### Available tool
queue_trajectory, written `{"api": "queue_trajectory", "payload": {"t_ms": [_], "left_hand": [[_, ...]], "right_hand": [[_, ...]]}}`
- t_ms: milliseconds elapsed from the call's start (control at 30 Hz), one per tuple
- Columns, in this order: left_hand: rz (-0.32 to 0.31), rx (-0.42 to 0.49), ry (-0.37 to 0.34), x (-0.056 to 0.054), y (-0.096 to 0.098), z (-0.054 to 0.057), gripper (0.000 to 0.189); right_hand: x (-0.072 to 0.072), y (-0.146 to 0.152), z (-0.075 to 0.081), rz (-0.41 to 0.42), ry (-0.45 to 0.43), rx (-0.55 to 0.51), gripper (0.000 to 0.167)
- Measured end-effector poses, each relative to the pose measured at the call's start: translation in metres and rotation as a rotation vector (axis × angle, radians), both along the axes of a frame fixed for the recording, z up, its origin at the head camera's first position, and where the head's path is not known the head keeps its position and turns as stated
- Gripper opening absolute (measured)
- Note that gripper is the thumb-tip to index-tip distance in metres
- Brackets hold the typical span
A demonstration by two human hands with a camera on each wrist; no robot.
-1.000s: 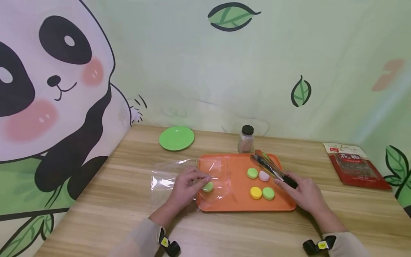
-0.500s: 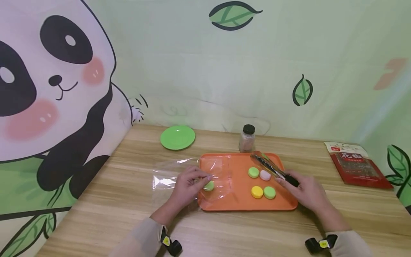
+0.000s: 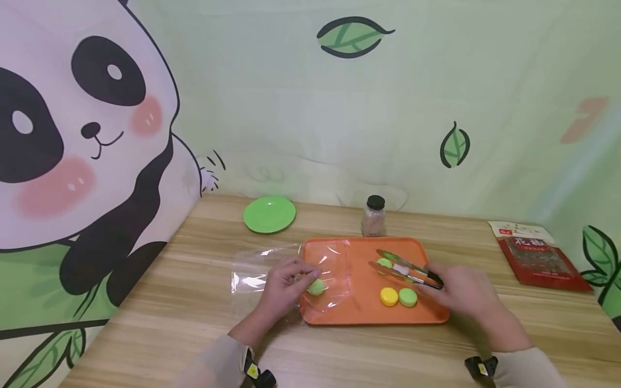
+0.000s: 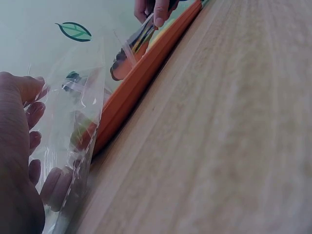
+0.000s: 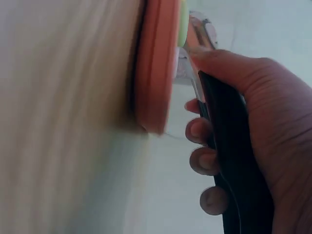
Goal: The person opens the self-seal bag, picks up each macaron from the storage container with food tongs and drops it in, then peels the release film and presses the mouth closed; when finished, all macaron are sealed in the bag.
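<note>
My left hand (image 3: 281, 288) pinches a clear plastic bag (image 3: 249, 282) that lies over the left part of an orange tray (image 3: 359, 315). A green macaron (image 3: 317, 288) shows through the film near the fingertips; whether it lies inside the bag I cannot tell. In my right hand (image 3: 468, 293) is a pair of black-handled tongs (image 5: 234, 141), its arms spread. The tips reach either side of another green macaron (image 3: 384, 263), and a pale pink macaron (image 3: 401, 269) sits between the arms. Nearer me on the tray are a yellow macaron (image 3: 389, 297) and a green one beside it.
A green plate (image 3: 269, 214) lies behind the bag. Just beyond the tray stands a glass jar (image 3: 373, 218) with a black lid. To the right lies a red spice packet (image 3: 540, 261). A panda-printed wall backs the wooden table (image 3: 339, 358).
The tongs have spread and come down over the far green macaron and the pink one, with my right hand turning. My left hand still holds the bag in place.
</note>
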State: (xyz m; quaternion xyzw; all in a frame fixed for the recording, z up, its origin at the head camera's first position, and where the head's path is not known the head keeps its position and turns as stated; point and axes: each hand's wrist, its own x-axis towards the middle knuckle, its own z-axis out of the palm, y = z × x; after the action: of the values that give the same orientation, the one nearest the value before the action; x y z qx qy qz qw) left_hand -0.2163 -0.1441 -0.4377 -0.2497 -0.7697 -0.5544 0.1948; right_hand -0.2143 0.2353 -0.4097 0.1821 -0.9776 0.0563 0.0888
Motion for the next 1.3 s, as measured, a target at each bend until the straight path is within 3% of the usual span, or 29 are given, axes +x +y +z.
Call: {"api": "queue_trajectory", "payload": {"t_ms": [133,233,367,600,700,800,933,1133,1300], "left_hand": [[0.003,0.006,-0.018,0.001,0.001,-0.002,0.004],[0.001,0.015,-0.016,0.001,0.000,-0.003,0.005],[-0.002,0.054,0.033,0.001,-0.003,-0.003,0.007],[-0.097,0.160,0.120,-0.001,-0.007,-0.006,0.014],[-0.112,0.176,0.134,-0.003,-0.006,-0.012,0.015],[-0.116,0.181,0.158,-0.004,-0.003,-0.013,0.015],[-0.111,0.168,0.162,-0.002,0.001,-0.007,0.013],[-0.082,0.137,0.106,-0.001,0.000,-0.004,0.012],[-0.057,0.120,0.113,-0.001,-0.003,-0.002,0.012]], "right_hand": [[0.002,-0.003,0.003,0.010,-0.004,0.008,0.035],[0.004,-0.010,0.003,0.035,0.001,-0.057,0.036],[0.004,-0.031,0.003,0.136,0.028,-0.136,0.032],[-0.011,-0.079,0.004,0.331,0.062,-0.153,0.033],[-0.014,-0.089,0.003,0.366,0.039,-0.175,0.037],[-0.012,-0.079,0.003,0.328,-0.016,-0.236,0.041],[-0.006,-0.040,-0.002,0.197,-0.070,-0.296,0.042],[0.004,0.028,-0.016,0.017,-0.030,-0.226,0.044],[0.010,0.055,-0.026,-0.042,-0.027,-0.191,0.043]]}}
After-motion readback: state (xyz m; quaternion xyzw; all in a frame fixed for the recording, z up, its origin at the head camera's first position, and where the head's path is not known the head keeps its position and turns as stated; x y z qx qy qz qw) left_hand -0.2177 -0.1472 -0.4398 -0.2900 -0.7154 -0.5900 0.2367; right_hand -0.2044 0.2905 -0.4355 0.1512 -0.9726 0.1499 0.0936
